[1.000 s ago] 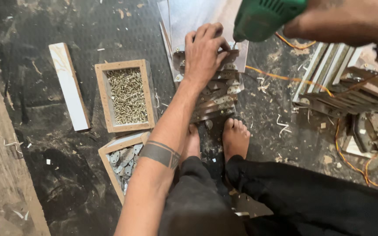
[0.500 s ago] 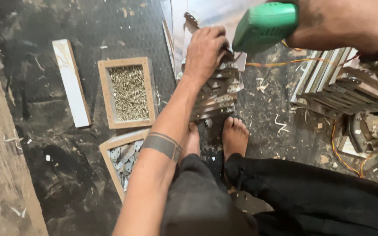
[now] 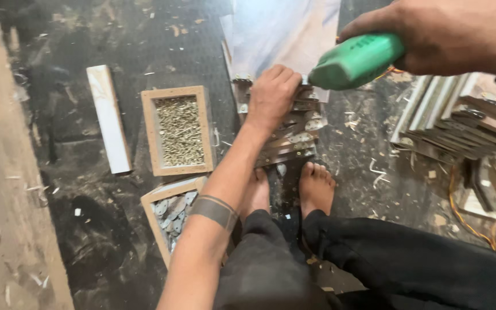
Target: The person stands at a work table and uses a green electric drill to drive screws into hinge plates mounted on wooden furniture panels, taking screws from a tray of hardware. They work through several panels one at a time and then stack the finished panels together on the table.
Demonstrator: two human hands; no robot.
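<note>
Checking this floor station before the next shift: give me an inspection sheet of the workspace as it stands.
Surface: dark floor, dusty, strewn with shavings.
Job's things: green power tool; stack of metal-fitted strips under the feet.
Clutter: wooden tray of screws; tray of metal plates; white strip; pile of strips.
Grips: left hand pressing on the stack; right hand holding the tool.
Cables: orange cable.
Surroundings: pale board.

- left hand (image 3: 272, 96) bare, no glove
- left forearm: dark band (image 3: 214, 211) around it
- right hand (image 3: 454, 34) bare
- black trousers (image 3: 409, 264)
- feet (image 3: 316, 187) bare, no shoes
</note>
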